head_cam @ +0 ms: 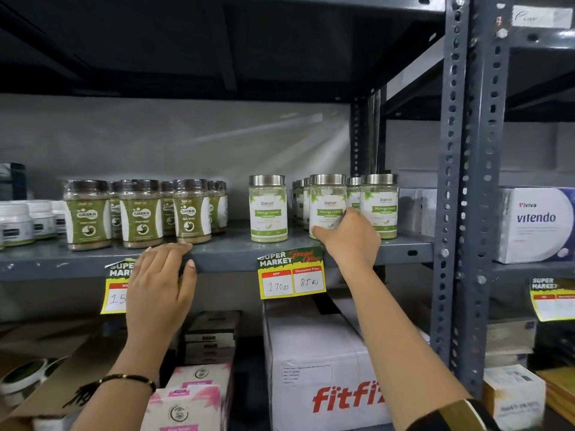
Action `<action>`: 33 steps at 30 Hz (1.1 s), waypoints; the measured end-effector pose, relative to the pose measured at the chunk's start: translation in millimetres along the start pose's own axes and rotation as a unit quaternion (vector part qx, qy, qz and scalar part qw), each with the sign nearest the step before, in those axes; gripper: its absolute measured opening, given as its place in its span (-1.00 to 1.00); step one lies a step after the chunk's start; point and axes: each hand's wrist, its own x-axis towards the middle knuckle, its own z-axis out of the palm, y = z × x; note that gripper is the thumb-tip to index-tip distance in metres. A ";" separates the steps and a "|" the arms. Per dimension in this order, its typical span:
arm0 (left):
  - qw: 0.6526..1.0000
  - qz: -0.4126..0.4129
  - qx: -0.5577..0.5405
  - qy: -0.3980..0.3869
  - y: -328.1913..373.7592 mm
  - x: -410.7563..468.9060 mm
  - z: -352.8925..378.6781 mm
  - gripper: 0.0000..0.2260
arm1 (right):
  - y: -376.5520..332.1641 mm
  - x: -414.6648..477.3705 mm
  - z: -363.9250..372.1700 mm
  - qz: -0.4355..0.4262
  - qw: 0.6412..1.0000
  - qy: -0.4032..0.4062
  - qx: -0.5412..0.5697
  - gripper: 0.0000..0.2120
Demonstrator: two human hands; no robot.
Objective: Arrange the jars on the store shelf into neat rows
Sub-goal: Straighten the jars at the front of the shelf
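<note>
Grey metal shelf (224,259), front edge facing the room; all places given from the yellow price tag (292,275) hanging on that edge.

- Moringa jars, silver lids, pale green labels: one lone jar (268,208) stands upright just above and slightly left of the tag, apart from the rest. The middle jar (326,203) stands above and right of the tag at the front of the shelf. A further jar (380,205) stands right of it, close beside. More of the same kind stand behind these two, partly hidden.
- Brown-lidded jars (140,213), dark green labels: well left of the tag, three at the front in a row, others behind.
- White tubs (18,223): far left of the tag, at the shelf's end.
- Right hand (348,236): above and right of the tag, fingers wrapped round the lower part of the middle jar, grasping it.
- Left hand (161,278): left of the tag, fingers curled over the shelf's front edge, gripping the edge and holding no jar; it covers part of a second price tag (116,287).
- White carton (317,362) with red lettering: directly below the tag, on the lower level.
- White box (538,223): far right of the tag, past the upright post (466,181).
</note>
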 end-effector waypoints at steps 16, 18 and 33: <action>1.000 0.002 -0.002 -0.009 -1.1 -0.3 -2.7 -0.66 | -0.4 -3.3 -0.4 -0.001 1.000 0.008 -0.008 -0.49; 1.000 0.002 -0.004 -0.010 -1.6 -0.1 -2.8 -0.66 | -0.8 -3.1 -0.2 0.003 1.000 0.006 -0.007 -0.49; 1.000 0.003 0.000 -0.016 -3.2 0.9 -2.7 -0.68 | -141.2 -61.6 28.2 -0.211 0.929 -0.146 0.268 -0.59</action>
